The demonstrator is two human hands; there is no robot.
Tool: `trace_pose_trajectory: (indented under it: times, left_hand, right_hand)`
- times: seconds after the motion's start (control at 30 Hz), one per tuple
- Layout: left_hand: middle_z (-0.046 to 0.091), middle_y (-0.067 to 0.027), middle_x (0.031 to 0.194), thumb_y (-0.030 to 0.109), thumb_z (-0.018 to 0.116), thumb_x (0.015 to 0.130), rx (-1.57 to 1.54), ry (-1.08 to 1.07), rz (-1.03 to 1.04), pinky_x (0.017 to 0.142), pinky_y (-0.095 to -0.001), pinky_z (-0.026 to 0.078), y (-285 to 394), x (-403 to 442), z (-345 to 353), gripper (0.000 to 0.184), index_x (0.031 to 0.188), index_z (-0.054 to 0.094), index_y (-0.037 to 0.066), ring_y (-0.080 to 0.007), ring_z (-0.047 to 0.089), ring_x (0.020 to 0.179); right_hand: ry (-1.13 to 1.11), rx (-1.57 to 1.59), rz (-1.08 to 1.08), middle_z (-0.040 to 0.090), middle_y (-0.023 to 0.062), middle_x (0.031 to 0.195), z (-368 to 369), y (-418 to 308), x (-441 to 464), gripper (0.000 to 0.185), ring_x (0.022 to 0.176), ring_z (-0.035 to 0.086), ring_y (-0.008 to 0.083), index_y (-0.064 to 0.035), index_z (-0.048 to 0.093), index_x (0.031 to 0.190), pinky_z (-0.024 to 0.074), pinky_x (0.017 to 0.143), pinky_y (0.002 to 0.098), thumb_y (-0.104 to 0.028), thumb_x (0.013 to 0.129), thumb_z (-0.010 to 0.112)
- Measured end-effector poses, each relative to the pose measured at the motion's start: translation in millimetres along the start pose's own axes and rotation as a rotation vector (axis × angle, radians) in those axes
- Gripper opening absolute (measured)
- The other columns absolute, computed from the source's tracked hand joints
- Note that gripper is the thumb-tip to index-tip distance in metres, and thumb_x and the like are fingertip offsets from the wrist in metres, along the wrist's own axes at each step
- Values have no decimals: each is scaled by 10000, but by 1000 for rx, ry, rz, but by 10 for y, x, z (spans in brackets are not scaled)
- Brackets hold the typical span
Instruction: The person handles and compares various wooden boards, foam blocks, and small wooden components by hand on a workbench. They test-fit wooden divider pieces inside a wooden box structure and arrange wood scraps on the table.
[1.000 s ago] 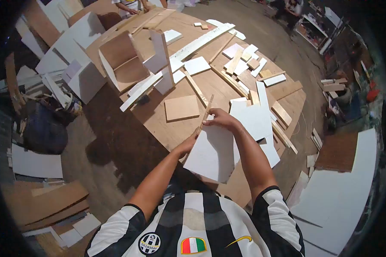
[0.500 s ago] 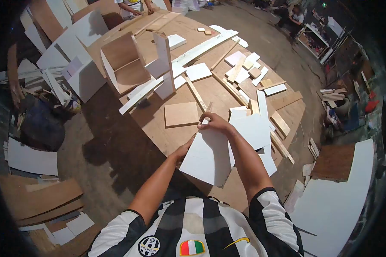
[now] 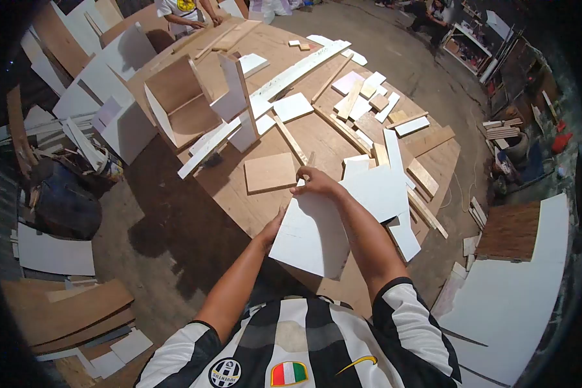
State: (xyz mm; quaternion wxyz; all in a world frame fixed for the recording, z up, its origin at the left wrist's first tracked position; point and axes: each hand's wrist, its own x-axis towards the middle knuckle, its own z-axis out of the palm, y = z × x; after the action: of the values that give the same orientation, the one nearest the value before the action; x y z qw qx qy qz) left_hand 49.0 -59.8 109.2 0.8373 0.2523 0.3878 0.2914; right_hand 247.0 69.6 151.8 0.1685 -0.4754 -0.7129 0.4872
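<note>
Concrete-looking floor (image 3: 150, 200), dim and shadowed, surrounds the wooden tabletop (image 3: 216, 186), with stacked panels (image 3: 119, 84) beyond its left side. Right at the near edge I have a white board (image 3: 309, 236), tilted towards me. My right hand (image 3: 315, 182) is at its far corner, thumb and fingers pinched together on it; a narrow strip of wood (image 3: 312, 157) pokes out just past them, though I can't tell whether I'm gripping that too. My left hand (image 3: 271, 230) is against the board's left edge, and how closed those fingers are I can't tell, since they're partly hidden. Just beyond lies a flat brown board (image 3: 269, 172). Farther left sits an open box (image 3: 182, 103), beside an upright panel (image 3: 238, 87). White and bare wood offcuts (image 3: 378, 101) are scattered to the right. Another person (image 3: 186, 14) is at the far end, hands at the tabletop.
</note>
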Motion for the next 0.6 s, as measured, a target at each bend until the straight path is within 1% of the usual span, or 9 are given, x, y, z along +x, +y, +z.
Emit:
trace_pose_trajectory:
  times: [0.23, 0.33, 0.4, 0.43, 0.47, 0.5, 0.53, 0.57, 0.6]
  left_hand:
    - [433, -115, 1510, 612, 270, 1031, -23, -88, -34, 1070, -374, 436, -10, 1, -23, 728, 1559, 282, 110, -248, 475, 1340]
    - [423, -115, 1515, 575, 342, 1037, 146, -57, 183, 1132, -360, 355, -71, 67, -239, 719, 1550, 296, 73, -232, 406, 1386]
    - [436, -98, 1501, 527, 416, 1034, 444, 181, 241, 1149, -350, 306, -10, 11, -192, 704, 1539, 314, 47, -207, 362, 1403]
    - [436, -98, 1501, 527, 416, 1034, 443, 180, 242, 1149, -350, 306, 28, -10, -185, 704, 1539, 314, 47, -207, 362, 1403]
    - [464, -101, 1475, 498, 428, 1039, 468, 151, 265, 1104, -354, 358, 68, -39, -186, 667, 1530, 335, 57, -215, 436, 1334]
    - [493, -104, 1449, 469, 439, 1043, 493, 121, 287, 1059, -358, 410, 108, -67, -173, 630, 1520, 356, 66, -223, 511, 1265]
    - [493, -104, 1449, 469, 439, 1043, 493, 121, 284, 1059, -358, 410, 195, -132, -94, 630, 1520, 356, 66, -223, 511, 1265]
    - [518, -109, 1424, 420, 518, 1017, 473, 126, 255, 1054, -359, 414, 294, -205, -20, 624, 1500, 382, 49, -224, 522, 1247]
    - [543, -114, 1399, 372, 596, 991, 452, 133, 226, 1049, -360, 417, 346, -257, 16, 625, 1480, 407, 32, -224, 533, 1230]
  right_hand:
    - [22, -8, 27, 688, 182, 1032, -31, -133, -75, 588, 1024, 649, 311, -27, 636, 1084, 511, 870, 410, -394, 694, 878]
    - [15, 22, -5, 667, 175, 1142, 24, -49, -30, 636, 1073, 633, 305, -30, 614, 1151, 501, 900, 419, -390, 697, 876]
    - [96, 83, -74, 639, 167, 1209, 144, 91, -27, 661, 1096, 623, 305, -37, 591, 1187, 495, 912, 431, -388, 703, 873]
    - [189, 140, -129, 612, 159, 1277, 191, 171, -65, 687, 1118, 613, 304, -45, 568, 1224, 489, 924, 443, -386, 709, 870]
    - [239, 197, -162, 606, 152, 1294, 234, 259, -108, 708, 1156, 601, 285, -128, 558, 1277, 494, 932, 407, -374, 696, 878]
    - [241, 197, -159, 606, 152, 1294, 253, 251, -222, 708, 1156, 601, 285, -128, 558, 1277, 494, 932, 407, -374, 696, 878]
    - [269, 343, -36, 605, 151, 1287, 264, 191, -368, 686, 1155, 601, 286, -128, 555, 1275, 492, 938, 404, -363, 711, 868]
    - [295, 488, 87, 605, 150, 1281, 293, 159, -487, 665, 1154, 601, 286, -128, 551, 1272, 491, 944, 401, -352, 726, 858]
    - [339, 510, 59, 620, 151, 1240, 359, 252, -566, 579, 1125, 607, 285, -112, 582, 1219, 506, 885, 395, -350, 754, 835]
